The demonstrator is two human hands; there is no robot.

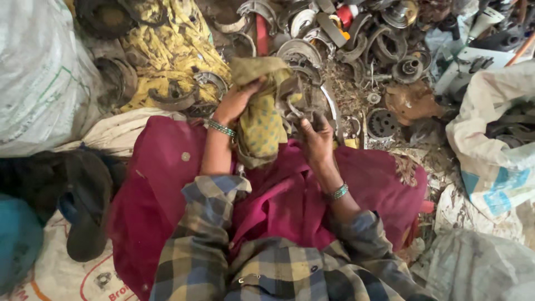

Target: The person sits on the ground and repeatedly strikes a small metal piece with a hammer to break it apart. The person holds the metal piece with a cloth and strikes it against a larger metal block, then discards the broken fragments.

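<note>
Landmark: the crimson skirt [167,184] spread over the lap; all places are referred to it.
Left hand [237,100]: closed on the top of a yellow-olive rag [259,125], which is held up just above the skirt's far edge.
Right hand [316,139]: clamped on a curved grey metal part [298,103], which is pressed against the rag's right side.
Hands: close together, joined only through rag and part.
Progress: one part is being wiped in the rag, as judged. Whether any part has been finished cannot be told. No separate cleaned lot is distinguished.
Left to do: a large scrap heap [356,50] of curved shoes, rings and discs lies beyond the skirt and appears untouched.
Counts: rag, one; part in hand, one; bangles, one beaded band per wrist; heap parts, well over a dozen, exact count not obtainable.
Surroundings: white woven sacks [490,150] are noted right and left of the skirt; a dark sandal [86,206] lies to its left.
</note>
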